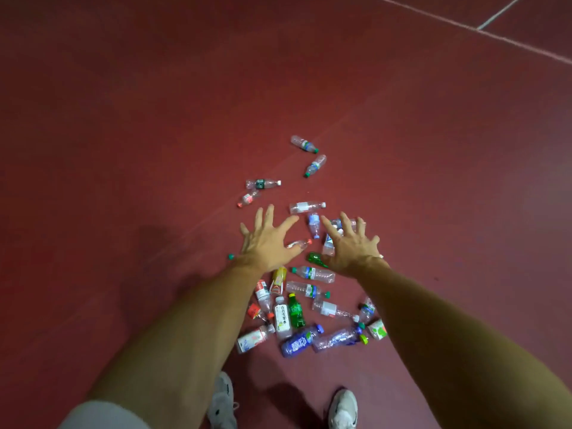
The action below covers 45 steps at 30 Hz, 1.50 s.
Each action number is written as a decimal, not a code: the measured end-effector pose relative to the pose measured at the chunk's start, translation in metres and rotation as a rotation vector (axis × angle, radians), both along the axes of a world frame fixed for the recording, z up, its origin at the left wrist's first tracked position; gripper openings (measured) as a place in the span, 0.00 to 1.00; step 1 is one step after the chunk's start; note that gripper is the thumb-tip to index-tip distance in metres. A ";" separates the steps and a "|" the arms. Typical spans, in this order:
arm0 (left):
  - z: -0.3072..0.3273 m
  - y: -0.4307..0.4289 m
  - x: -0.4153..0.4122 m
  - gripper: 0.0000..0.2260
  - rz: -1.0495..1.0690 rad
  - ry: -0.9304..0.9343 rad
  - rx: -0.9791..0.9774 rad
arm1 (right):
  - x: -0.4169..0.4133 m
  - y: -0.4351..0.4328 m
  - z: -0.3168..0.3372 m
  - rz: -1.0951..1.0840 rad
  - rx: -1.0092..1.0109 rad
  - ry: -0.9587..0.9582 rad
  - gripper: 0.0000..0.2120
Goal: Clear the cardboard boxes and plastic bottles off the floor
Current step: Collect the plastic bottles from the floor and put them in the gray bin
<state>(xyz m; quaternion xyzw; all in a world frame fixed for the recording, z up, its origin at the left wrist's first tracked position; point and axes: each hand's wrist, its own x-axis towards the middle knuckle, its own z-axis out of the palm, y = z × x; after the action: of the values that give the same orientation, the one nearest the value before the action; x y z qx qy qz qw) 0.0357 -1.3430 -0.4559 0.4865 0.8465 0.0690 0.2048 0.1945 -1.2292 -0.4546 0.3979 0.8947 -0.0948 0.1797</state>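
Evidently at the outset: the left hand [266, 243] and the right hand [349, 249] hover empty, fingers spread, above the clear plastic bottles [306, 207] and small cardboard drink cartons [277, 281], all lying uncollected on the dark red floor [123, 150].

A dark red floor [123, 119] fills the view, crossed by white lines [507, 38] at the far right, seemingly court markings.

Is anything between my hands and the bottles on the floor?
Nothing visible. The left hand and right hand are spread open over the bottles, which lie loose and uncovered on the red floor.
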 end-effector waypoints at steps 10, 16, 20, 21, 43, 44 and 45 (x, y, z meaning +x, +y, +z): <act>-0.211 -0.039 0.008 0.31 0.161 0.034 -0.035 | -0.012 -0.014 -0.203 0.230 -0.020 -0.050 0.42; -0.402 -0.073 0.014 0.35 0.174 0.033 -0.054 | -0.017 -0.041 -0.401 0.302 -0.035 -0.050 0.41; -0.527 -0.087 0.026 0.36 0.129 0.039 -0.080 | -0.008 -0.054 -0.529 0.324 -0.051 -0.098 0.43; -0.555 -0.090 0.027 0.36 0.120 0.045 -0.094 | -0.007 -0.056 -0.556 0.330 -0.047 -0.097 0.44; -0.723 -0.057 0.079 0.41 0.031 -0.032 -0.248 | 0.061 -0.012 -0.701 -0.003 -0.182 -0.004 0.47; -0.725 -0.060 0.079 0.42 0.029 -0.024 -0.262 | 0.060 -0.016 -0.704 -0.015 -0.206 0.012 0.47; -0.726 -0.061 0.077 0.43 0.031 -0.016 -0.277 | 0.058 -0.020 -0.709 -0.017 -0.222 0.020 0.46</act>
<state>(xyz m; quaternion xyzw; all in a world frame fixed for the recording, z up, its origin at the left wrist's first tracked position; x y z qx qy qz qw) 0.1127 -1.4044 -1.1815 0.4400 0.8537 -0.0417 0.2755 0.2528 -1.2491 -1.1632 0.3821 0.8770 -0.1989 0.2129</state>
